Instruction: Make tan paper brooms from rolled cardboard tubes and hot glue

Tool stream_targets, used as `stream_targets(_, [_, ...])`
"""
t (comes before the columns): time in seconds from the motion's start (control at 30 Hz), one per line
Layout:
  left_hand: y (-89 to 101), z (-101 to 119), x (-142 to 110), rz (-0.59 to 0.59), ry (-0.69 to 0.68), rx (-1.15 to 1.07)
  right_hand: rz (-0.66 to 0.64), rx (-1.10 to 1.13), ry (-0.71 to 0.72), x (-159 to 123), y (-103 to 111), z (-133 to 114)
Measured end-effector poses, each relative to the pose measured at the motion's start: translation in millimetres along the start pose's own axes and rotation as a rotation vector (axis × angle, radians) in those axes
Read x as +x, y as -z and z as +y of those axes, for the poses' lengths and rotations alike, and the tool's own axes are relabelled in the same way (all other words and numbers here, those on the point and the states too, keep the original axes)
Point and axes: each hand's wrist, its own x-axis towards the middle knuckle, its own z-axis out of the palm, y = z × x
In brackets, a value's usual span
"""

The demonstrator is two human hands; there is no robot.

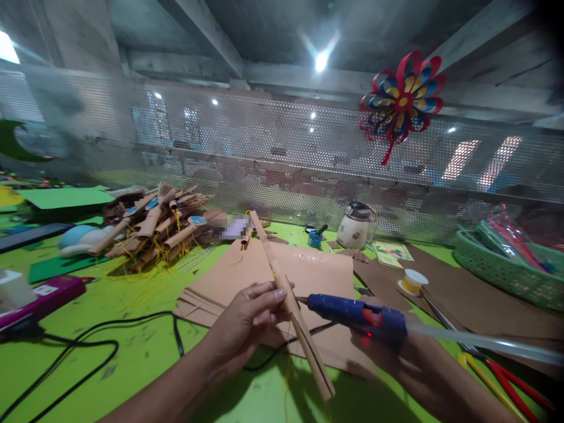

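Note:
My left hand is closed around a long, narrow brown paper roll, thumb on top, held at a slant. The roll's near end shows a folded-over seam. My right hand grips a blue hot glue gun, its fingers mostly hidden beneath the tool. The nozzle points left and is right beside the roll, close to my left fingers; I cannot tell if it touches. A long clear glue stick sticks out of the gun's back. Under both hands lie brown paper sheets.
A pile of finished paper rolls with yellow strings stands at left. A black cable crosses the green table. To the right are a yellow thread spool, scissors with red handles and a green basket. A jug stands behind.

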Motion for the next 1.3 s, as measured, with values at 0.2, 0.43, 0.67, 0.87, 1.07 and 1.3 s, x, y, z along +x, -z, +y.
stream_targets(0.2, [2.0, -0.8, 0.0, -0.039, -0.011, -0.005, -0.172, -0.055, -0.03, 0.4, 3.5, -1.3])
stream_targets(0.43, [0.3, 0.0, -0.5, -0.036, -0.019, 0.01, -0.198, -0.136, -0.02, -2.7, 4.7, 4.3])
stream_targets(0.67, [1.8, -2.3, 0.2, -0.06, -0.018, 0.005, -0.237, -0.207, -0.067, 0.6, 11.7, -13.7])
stream_targets(0.87, [-0.8, -1.1, 0.0, -0.065, -0.047, 0.016, -0.162, -0.279, -0.013, -3.7, 10.6, -9.4])
stream_targets(1.07, [-1.2, -0.2, -1.8, -0.058, -0.051, 0.06, -0.179, -0.308, 0.069, -3.0, 13.4, -8.8])
stream_targets(1.3, [0.0, -2.2, 0.3, -0.049, -0.04, 0.052, -0.196, -0.277, 0.089, -2.1, 16.9, -11.9])
